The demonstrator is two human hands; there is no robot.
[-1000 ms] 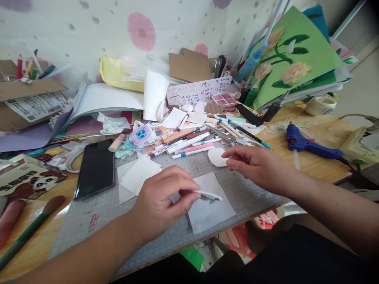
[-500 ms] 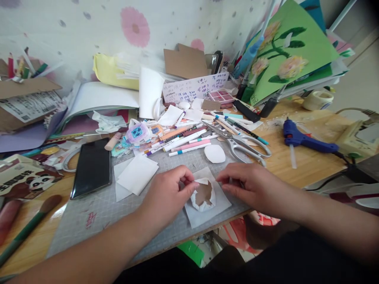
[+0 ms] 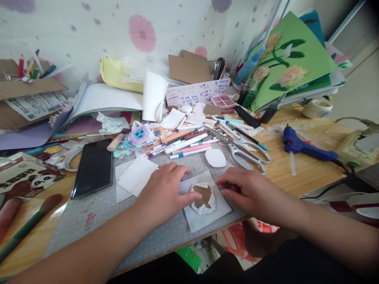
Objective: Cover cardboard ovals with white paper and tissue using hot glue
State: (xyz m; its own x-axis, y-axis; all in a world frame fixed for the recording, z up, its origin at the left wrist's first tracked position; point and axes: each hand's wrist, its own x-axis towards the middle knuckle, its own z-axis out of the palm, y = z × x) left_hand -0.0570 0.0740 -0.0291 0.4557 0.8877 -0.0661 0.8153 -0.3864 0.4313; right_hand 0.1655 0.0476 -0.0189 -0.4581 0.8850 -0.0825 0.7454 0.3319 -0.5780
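A round cardboard piece [image 3: 202, 195] with crumpled white paper folded over its edge lies on a square white sheet [image 3: 197, 221]. My left hand [image 3: 166, 191] is open at its left, thumb and fingers spread. The thumb tip is over the piece's left rim; whether it presses there I cannot tell. At the sheet's right edge rests my right hand [image 3: 251, 193], fingers loosely bent, with a gap between thumb and fingers and nothing visible in them. Just beyond the sheet lies a smooth white rounded piece [image 3: 215, 157].
Silver scissors [image 3: 237, 148] and several markers [image 3: 189, 148] lie behind the hands. A blue glue gun [image 3: 309, 150] sits at the right. To the left are white paper squares [image 3: 137, 175], a black phone [image 3: 93, 167] and a brush [image 3: 32, 225]. The grey cutting mat [image 3: 97, 225] reaches the table edge.
My left thumb and fingers have spread apart from their pinch at the paper-wrapped piece's rim. My right hand stays at the sheet's right edge. The view has shifted slightly.
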